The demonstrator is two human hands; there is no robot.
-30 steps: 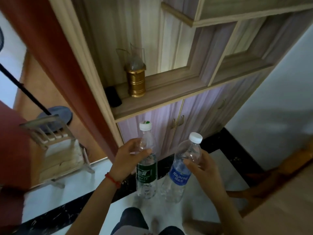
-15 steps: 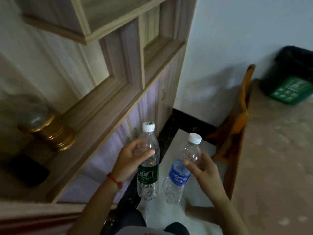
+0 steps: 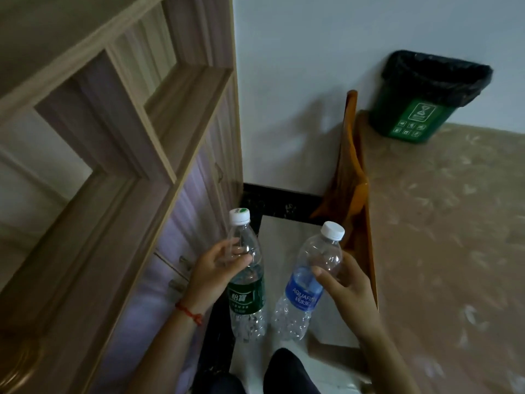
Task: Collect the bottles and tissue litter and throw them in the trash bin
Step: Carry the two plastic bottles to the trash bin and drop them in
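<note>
My left hand curls round the shoulder of a clear, empty plastic bottle with a dark green label and a white cap, and my right hand wraps the upper body of a second clear plastic bottle with a blue label and a white cap; both are upright, side by side, close but apart. The small green trash bin lined with a black bag stands well ahead on the beige patterned tabletop, against the pale wall. I judge a toss from here could clip its rim or bounce off the wall, and thin, light bottles may squirm out of a loose grip. The blue label reads "AQUAFINA" above Chinese characters; the green label's white characters and the bin's white icons are too small to read. I see no tissue.
</note>
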